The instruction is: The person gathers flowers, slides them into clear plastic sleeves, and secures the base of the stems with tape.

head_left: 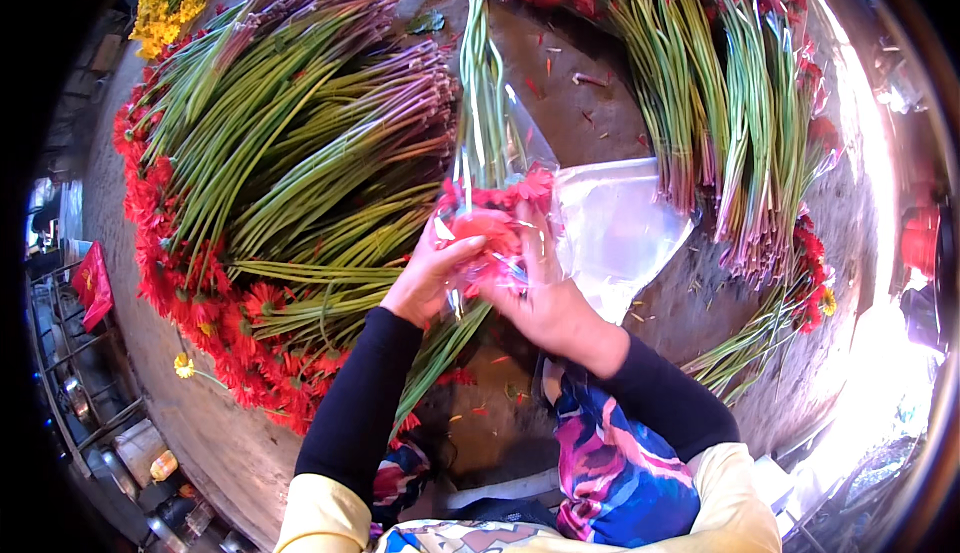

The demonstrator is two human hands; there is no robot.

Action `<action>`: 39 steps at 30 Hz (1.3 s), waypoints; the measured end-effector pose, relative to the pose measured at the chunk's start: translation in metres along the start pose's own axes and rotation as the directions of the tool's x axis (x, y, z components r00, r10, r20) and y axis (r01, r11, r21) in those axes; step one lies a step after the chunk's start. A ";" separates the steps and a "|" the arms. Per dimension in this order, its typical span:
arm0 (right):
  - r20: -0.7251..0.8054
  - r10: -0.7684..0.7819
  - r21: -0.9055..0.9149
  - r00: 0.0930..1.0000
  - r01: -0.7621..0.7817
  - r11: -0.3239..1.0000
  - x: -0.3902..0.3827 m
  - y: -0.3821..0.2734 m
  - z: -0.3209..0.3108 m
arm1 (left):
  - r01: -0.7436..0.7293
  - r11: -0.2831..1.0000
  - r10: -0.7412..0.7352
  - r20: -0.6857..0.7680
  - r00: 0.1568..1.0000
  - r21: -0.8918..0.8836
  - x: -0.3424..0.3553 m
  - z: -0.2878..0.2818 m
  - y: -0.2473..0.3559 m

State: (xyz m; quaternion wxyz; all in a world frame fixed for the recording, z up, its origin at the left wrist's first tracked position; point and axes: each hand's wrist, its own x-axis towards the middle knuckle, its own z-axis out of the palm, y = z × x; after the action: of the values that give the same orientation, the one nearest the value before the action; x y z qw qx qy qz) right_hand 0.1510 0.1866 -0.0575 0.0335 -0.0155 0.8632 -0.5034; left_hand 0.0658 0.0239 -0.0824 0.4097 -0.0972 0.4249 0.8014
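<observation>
In front of me is a bunch of red gerbera daisies (483, 223), heads toward me and green stems pointing away. A clear plastic sleeve (527, 131) is around it. My left hand (433, 275) closes on the flower-head end from the left, thumb across the blooms. From the right, my right hand (548, 298) grips the same end, its fingers partly hidden by plastic and petals. Beside it, flat clear sleeves (622, 215) lie on the table. Loose green stems (440, 353) lie under my wrists.
A large heap of red gerberas (310, 143) covers the left of the table (560, 63). Sleeved bunches (720, 103) lie at the far right, with a few loose stems (740, 353) nearer me. Yellow flowers (165, 13) sit at the far left corner. Petal scraps dot the table.
</observation>
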 end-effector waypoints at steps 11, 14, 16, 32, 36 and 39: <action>-0.168 -0.325 -0.434 0.931 0.226 0.872 0.135 0.061 -0.072 | 0.024 0.969 -0.030 -0.023 0.999 -0.246 -0.062 0.012 0.017; -0.157 -0.488 -0.488 0.858 0.363 0.794 0.189 0.076 -0.043 | 0.013 0.955 0.007 0.068 0.998 -0.297 -0.078 0.026 0.021; -0.143 -0.527 -0.374 0.838 0.447 0.812 0.208 0.063 -0.029 | 0.015 0.942 -0.011 0.012 1.000 -0.336 -0.092 0.023 0.037; 0.203 -0.314 -0.291 0.928 0.363 0.885 0.125 -0.072 0.001 | -0.662 0.749 0.453 -0.702 0.550 -0.035 -0.161 -0.050 0.124; 0.201 -0.072 -0.379 0.977 0.145 0.914 0.073 -0.024 0.015 | -0.333 0.298 0.948 -0.235 0.216 0.894 -0.160 -0.050 0.115; 0.167 -0.020 -0.410 0.986 0.088 0.908 0.049 -0.008 0.010 | -0.247 0.573 0.715 -0.330 0.616 0.781 -0.143 -0.046 0.116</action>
State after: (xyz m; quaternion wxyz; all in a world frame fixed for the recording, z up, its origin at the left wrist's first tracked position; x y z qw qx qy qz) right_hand 0.1025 0.1711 -0.0578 0.0840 -0.0864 0.9444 -0.3061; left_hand 0.0634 -0.1278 0.0309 -0.0002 -0.0714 0.7995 0.5964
